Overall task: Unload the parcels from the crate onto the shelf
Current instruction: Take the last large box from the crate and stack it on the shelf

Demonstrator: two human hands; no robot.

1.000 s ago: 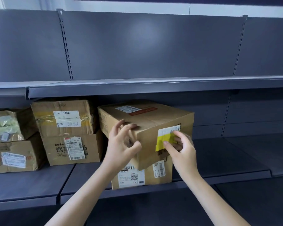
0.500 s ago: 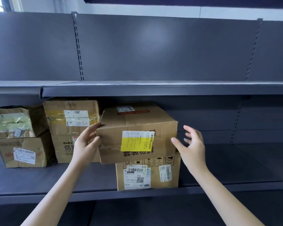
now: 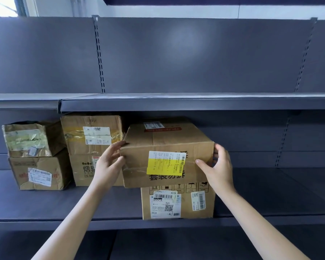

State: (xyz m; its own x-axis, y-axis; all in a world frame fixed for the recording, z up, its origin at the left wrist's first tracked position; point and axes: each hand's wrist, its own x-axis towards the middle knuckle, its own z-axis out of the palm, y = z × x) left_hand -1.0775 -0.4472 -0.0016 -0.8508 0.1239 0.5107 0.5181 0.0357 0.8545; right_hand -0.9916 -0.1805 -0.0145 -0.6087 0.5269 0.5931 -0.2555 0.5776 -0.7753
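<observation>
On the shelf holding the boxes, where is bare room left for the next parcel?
Bare shelf runs right of the stack under both hands. A narrower strip lies in front of the left stacks. The left half is crowded, two boxes high.

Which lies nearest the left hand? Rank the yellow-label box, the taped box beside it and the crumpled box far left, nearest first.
1. Yellow-label box: the left hand touches its left side.
2. Taped box: just behind the hand.
3. Crumpled box: far left, atop another.

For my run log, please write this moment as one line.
phase: placing | left hand: on box's left side | right hand: on right front corner | box with yellow label: on lower box | shelf
</observation>
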